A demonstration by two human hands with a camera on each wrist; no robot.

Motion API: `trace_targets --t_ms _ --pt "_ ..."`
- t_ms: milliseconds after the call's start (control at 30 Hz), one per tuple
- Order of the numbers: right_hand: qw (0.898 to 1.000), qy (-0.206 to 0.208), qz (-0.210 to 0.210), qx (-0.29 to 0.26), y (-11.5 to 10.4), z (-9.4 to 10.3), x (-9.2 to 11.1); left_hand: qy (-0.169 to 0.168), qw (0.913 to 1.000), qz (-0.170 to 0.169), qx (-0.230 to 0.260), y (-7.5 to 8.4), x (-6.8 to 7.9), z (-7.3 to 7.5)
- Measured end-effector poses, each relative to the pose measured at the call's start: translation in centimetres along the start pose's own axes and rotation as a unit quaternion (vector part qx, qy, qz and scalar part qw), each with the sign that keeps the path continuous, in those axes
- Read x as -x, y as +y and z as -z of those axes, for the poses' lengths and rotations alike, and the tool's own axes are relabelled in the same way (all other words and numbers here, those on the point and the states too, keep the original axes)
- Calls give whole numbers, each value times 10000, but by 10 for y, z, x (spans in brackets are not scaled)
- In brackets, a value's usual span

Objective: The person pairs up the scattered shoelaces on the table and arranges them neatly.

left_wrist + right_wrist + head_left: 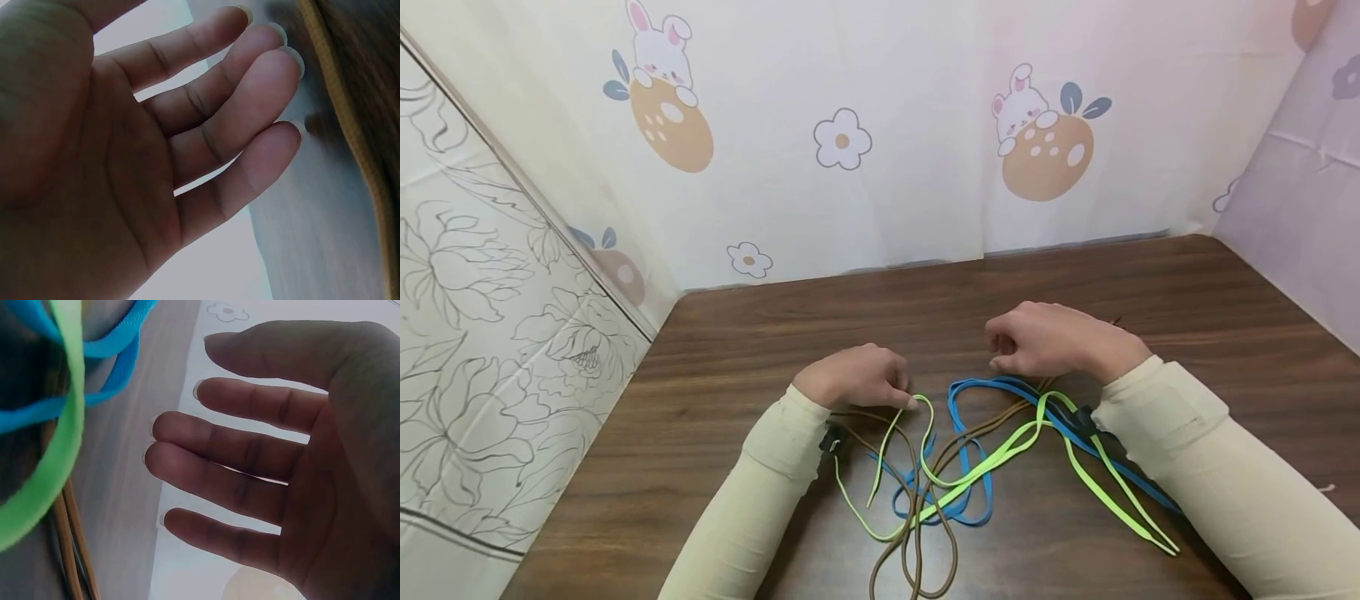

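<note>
My left hand [857, 377] hovers above the left end of a tangle of laces, its thumb tip near a bend of the yellow-green flat lace [992, 462]. In the left wrist view its fingers bend loosely with nothing between them, and a brown round cord [350, 125] passes beyond the fingertips. My right hand [1048, 340] is over the tangle's upper right side, beside the blue flat lace [988, 382]. Its fingers are spread and bare of any object in the right wrist view. Blue, green and brown strands cross one another in loops; their order at the crossings is partly unclear.
The laces lie on a dark wood-grain table [760, 333]. Behind it hangs a pale curtain [917, 150] printed with rabbits and flowers, and a floral-patterned panel [497, 275] stands at the left. Lace ends run under my right forearm.
</note>
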State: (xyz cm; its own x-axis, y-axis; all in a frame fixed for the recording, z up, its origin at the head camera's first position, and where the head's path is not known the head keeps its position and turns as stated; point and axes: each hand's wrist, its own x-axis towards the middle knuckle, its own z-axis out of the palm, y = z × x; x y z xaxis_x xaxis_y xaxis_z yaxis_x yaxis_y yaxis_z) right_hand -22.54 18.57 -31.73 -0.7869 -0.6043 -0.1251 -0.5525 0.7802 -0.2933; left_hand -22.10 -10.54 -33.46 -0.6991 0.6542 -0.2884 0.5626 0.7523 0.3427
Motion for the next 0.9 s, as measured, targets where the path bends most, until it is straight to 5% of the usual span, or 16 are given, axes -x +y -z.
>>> trace_targets --t_ms 900 --pt "9995 -289 81 -24 1 -6 -4 236 9993 63 -274 -3 -3 -2"
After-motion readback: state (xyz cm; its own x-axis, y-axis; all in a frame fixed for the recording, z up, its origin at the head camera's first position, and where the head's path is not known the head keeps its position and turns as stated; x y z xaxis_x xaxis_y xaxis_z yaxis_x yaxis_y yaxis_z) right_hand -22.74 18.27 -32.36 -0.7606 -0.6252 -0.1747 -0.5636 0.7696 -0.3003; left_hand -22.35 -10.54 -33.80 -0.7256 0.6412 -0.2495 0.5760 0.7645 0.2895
